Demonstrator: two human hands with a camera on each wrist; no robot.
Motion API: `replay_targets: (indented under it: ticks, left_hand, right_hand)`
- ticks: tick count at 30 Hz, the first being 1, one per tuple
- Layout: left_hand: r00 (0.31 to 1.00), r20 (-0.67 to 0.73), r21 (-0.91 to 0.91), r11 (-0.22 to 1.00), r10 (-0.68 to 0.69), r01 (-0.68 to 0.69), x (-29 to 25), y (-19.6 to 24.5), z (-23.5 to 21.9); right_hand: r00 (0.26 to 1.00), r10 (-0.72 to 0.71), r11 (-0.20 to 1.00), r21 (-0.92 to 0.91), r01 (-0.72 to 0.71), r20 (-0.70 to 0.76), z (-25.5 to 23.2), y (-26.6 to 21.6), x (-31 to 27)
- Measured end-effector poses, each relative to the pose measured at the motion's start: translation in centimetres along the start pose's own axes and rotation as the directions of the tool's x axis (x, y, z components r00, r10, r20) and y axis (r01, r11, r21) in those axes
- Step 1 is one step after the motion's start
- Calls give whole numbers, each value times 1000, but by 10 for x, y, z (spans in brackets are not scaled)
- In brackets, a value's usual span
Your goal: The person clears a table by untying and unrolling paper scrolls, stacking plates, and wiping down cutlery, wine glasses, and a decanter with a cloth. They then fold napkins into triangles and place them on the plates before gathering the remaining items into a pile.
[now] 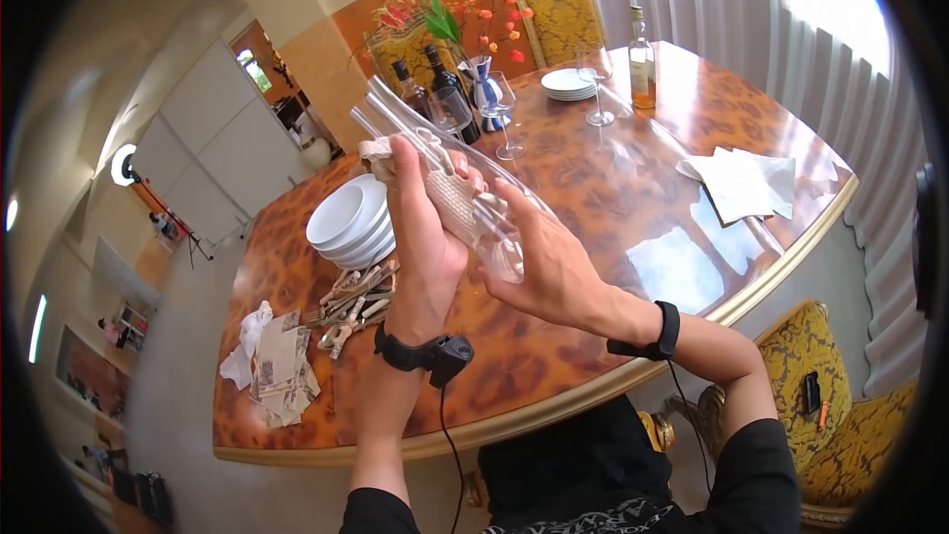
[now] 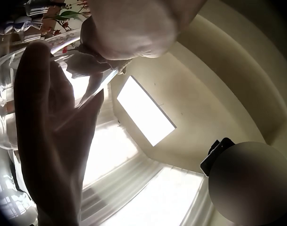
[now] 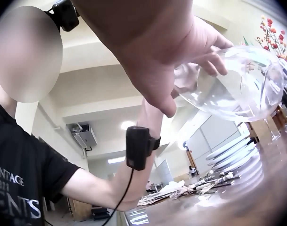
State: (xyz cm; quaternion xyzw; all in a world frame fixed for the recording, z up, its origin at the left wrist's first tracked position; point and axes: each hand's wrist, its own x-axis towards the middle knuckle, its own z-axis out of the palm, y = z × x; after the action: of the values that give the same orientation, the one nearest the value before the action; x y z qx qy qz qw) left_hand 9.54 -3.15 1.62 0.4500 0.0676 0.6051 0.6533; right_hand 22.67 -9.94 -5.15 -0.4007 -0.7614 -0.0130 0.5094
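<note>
In the head view, my left hand grips a woven beige cloth and a bundle of long clear pieces slanting up to the left. My right hand holds the rounded clear lower end, thumb below and fingers above. The right wrist view shows the right hand against a large transparent rounded object, which looks like a glass bowl. In the left wrist view, the left hand is close at the top and the right hand stands at the left; their grip is partly hidden.
White bowls, bundled cutlery and crumpled cloths lie at the left. Farther back are bottles, flowers, wine glasses, plates and an amber bottle. Napkins lie at the right.
</note>
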Motion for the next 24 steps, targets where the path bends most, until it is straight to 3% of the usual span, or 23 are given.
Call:
replay_targets:
  ticks: [1,2,5,6,8,11,12,13,14,17,18,20,21,23,24]
  left_hand:
    - [1000,13,-16,1000,19,-18,3,2,6]
    - [998,55,-72,997,-3,7,4,8,11]
    - [995,69,-54,997,66,-62,31,28,-2]
    - [996,5,-30,996,84,-84,42,37,-1]
    - [976,-37,78,974,214,-211,60,60,-4]
    - [878,-25,234,857,478,-460,72,118,2]
    - [838,23,291,798,545,-527,73,139,0]
    - [764,130,428,660,632,-618,66,152,-1]
    - [731,173,505,578,660,-641,53,158,5]
    - [796,246,478,645,553,-596,28,170,-13]
    - [795,248,475,645,554,-598,21,168,-19]
    - [859,159,464,731,486,-500,9,158,-33]
    - [855,159,457,731,493,-507,6,151,-41]
    - [920,71,405,832,385,-379,-1,132,-57]
    - [950,42,409,862,310,-300,-6,121,-65]
  right_hand:
    - [997,29,992,125,-21,-66,1,3,2]
    - [990,143,950,282,-133,-17,3,1,1]
    - [993,109,950,290,-118,49,5,8,-8]
    - [998,58,941,334,-47,-25,9,13,-12]
    - [997,68,935,347,-73,27,2,21,-17]
    - [994,100,908,404,-111,50,-9,38,-11]
    - [980,197,848,503,-167,-6,-13,50,-3]
    - [954,296,775,597,-208,-51,-18,63,8]
    - [938,321,727,669,-156,-130,-29,71,26]
    - [846,371,612,786,86,-382,-57,107,88]
    - [846,369,615,784,88,-385,-65,127,105]
    - [897,399,718,673,-177,-190,-71,174,124]
    - [900,391,724,667,-173,-191,-65,188,125]
    - [864,462,712,665,-226,-201,-49,216,126]
    - [867,441,762,608,-223,-234,-46,224,125]
